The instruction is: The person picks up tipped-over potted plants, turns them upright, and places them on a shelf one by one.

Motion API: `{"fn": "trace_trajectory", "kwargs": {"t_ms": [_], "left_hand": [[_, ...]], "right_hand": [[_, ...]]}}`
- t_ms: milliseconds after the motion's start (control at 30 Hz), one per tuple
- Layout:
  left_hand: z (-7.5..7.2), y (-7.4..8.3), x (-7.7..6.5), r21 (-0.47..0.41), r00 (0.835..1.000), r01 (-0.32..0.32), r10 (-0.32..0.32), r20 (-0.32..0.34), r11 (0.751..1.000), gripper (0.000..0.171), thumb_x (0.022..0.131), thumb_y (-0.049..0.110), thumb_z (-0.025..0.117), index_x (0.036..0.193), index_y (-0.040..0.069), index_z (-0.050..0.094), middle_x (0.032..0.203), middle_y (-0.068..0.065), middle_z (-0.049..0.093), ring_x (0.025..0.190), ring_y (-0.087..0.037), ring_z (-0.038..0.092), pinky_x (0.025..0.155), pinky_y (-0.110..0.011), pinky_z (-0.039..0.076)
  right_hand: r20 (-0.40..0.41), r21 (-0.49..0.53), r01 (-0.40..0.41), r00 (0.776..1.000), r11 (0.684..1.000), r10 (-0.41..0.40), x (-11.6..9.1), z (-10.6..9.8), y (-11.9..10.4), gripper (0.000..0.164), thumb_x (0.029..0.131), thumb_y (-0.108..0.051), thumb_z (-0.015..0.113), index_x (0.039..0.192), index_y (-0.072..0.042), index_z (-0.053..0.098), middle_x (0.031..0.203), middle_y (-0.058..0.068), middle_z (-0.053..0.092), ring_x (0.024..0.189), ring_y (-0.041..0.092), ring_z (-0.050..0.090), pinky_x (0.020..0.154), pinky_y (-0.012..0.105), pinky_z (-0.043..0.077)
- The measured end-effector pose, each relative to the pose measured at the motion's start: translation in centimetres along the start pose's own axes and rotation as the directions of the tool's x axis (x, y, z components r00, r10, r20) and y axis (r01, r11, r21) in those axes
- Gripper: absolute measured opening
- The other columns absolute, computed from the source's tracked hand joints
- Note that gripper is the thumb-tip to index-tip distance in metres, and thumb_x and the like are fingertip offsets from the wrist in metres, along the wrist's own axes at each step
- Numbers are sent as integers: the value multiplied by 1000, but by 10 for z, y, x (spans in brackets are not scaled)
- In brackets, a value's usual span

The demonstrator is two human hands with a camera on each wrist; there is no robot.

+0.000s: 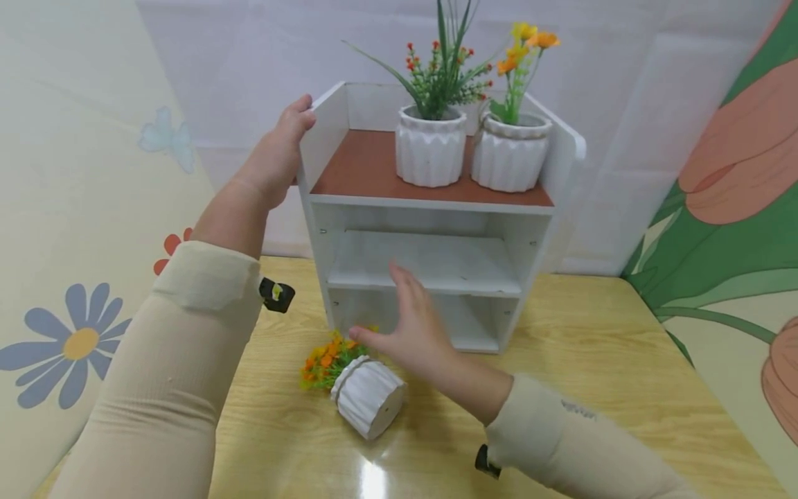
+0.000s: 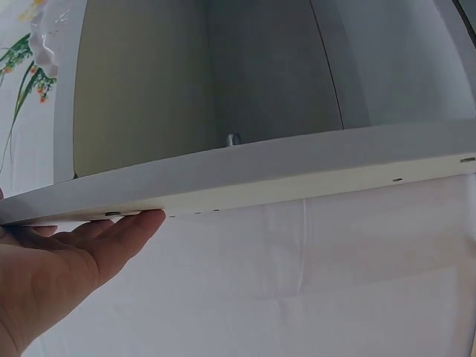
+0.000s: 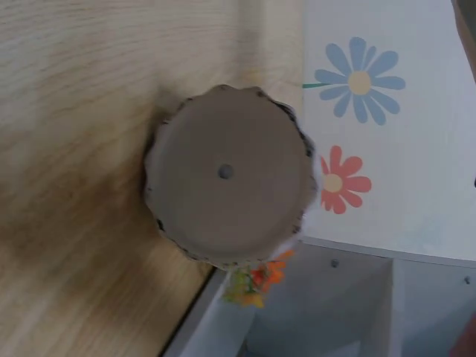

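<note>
A small white shelf unit [image 1: 430,202] with a brown top board stands on the wooden table. My left hand [image 1: 283,149] touches the upper part of its left side panel. In the left wrist view, the fingers [image 2: 130,236] lie extended along the panel's outer face. A white fluted flowerpot [image 1: 369,398] with orange and yellow flowers [image 1: 330,357] lies on its side in front of the unit. In the right wrist view its round base [image 3: 223,193], with a centre hole, faces the camera. My right hand [image 1: 414,329] hovers near this pot, thumb and fingers spread and holding nothing.
Two white pots stand on the top board, one with long green leaves [image 1: 431,149], one with orange flowers [image 1: 511,152]. Red-berried sprigs [image 1: 470,90] show behind them. A middle shelf [image 1: 424,260] divides the unit's lower part. Flower-painted walls flank the table [image 1: 598,360].
</note>
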State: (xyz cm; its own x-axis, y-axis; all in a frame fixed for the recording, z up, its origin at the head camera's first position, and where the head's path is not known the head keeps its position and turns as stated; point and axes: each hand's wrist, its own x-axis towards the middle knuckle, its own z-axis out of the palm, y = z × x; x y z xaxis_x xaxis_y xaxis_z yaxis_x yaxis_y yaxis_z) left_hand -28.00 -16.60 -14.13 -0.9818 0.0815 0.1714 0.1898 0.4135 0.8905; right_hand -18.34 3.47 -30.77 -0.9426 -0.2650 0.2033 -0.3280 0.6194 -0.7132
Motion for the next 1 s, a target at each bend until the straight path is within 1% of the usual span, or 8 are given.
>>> {"fn": "trace_trajectory", "kwargs": {"t_ms": [133,400,500,633,833,1000], "left_hand": [[0,0,0,1,1000,-3,3,1,1000,55,102,54,13,155,46,0,154,-8,29,132,-24,31,109,-51,29],[-1,0,0,-6,1000,-8,8,3,1000,55,102,54,13,155,46,0,151,-7,31,128,-22,34,108,-50,30],[-1,0,0,-11,1000,-4,4,4,1000,55,102,54,14,155,46,1,151,-8,32,128,-23,34,108,-50,30],[-1,0,0,-5,1000,-2,2,2,1000,55,102,54,14,154,47,0,152,-8,31,129,-23,34,107,-50,31],[-1,0,0,6,1000,1,-1,-4,1000,54,102,55,14,154,48,2,150,-6,33,126,-21,35,107,-50,31],[0,0,0,10,1000,1,-1,-5,1000,54,102,56,15,154,49,1,151,-6,32,130,-22,33,109,-51,30]], "right_hand": [[60,7,6,998,1000,-6,-4,9,6,104,76,-54,78,157,-23,20,162,3,23,147,29,27,113,55,32],[157,-9,-33,987,999,34,-11,27,14,107,74,-56,79,157,-27,17,163,3,21,148,30,25,112,56,32],[171,-21,-13,985,1000,16,-13,34,18,108,74,-53,80,157,-23,18,163,5,22,148,31,25,113,55,31],[194,-63,21,981,998,-8,-15,42,23,106,74,-53,80,156,-18,22,162,8,25,147,31,28,113,54,32],[250,-70,35,968,997,-16,-18,50,28,106,72,-55,81,155,-18,26,161,9,27,147,31,29,113,55,32],[302,-73,24,953,997,0,-18,56,32,105,69,-56,83,153,-21,31,159,10,31,145,32,31,112,56,33]]}}
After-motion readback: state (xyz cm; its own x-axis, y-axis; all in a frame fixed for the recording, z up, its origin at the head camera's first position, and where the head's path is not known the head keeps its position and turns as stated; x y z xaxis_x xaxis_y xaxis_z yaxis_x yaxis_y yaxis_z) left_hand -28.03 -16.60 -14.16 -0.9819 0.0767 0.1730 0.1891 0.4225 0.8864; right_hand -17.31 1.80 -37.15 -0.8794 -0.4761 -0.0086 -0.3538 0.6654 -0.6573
